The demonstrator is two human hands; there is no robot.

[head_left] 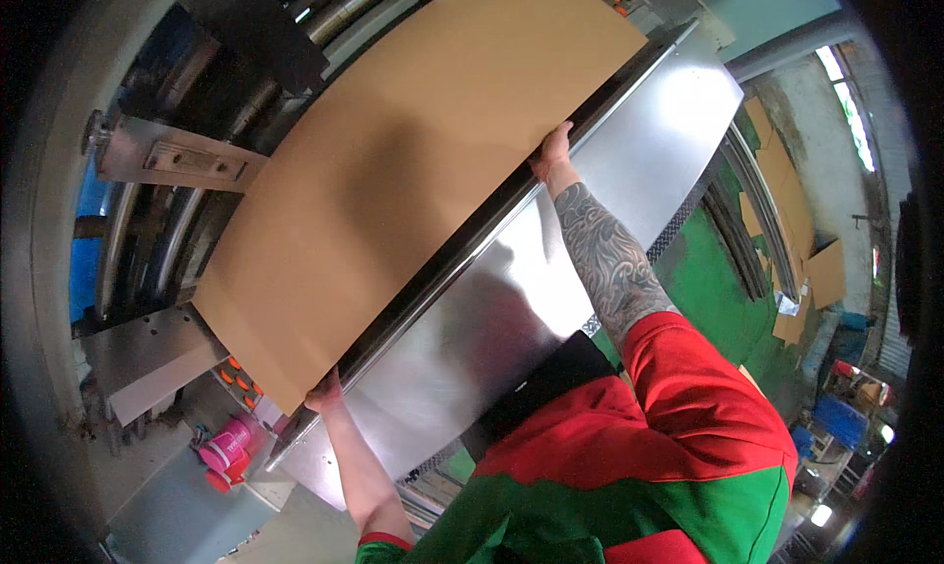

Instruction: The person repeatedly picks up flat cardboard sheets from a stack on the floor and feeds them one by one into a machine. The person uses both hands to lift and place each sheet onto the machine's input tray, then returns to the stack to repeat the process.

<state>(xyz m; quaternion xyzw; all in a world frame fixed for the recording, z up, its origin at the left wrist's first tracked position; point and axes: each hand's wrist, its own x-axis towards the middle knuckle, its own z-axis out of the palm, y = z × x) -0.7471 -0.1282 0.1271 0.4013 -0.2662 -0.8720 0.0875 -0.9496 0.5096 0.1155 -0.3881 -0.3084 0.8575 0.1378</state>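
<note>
A large brown cardboard sheet (423,171) lies across a machine, its near long edge running diagonally beside a dark gap. My left hand (325,393) is closed at the sheet's near left corner, fingers partly hidden. Farther right along that same edge, my right hand (553,156) is closed at the sheet's border, its thumb showing and its other fingers mostly out of sight. Between my body and the sheet is a shiny metal table (629,180) with a raised rail (462,254); both wrists pass over it.
Steel rollers (182,225) and a metal bracket (187,156) stand left of the sheet. Orange wheels (236,377) show under its left end, near a pink container (229,446). At right are a green floor (703,279) and cardboard pieces (824,274).
</note>
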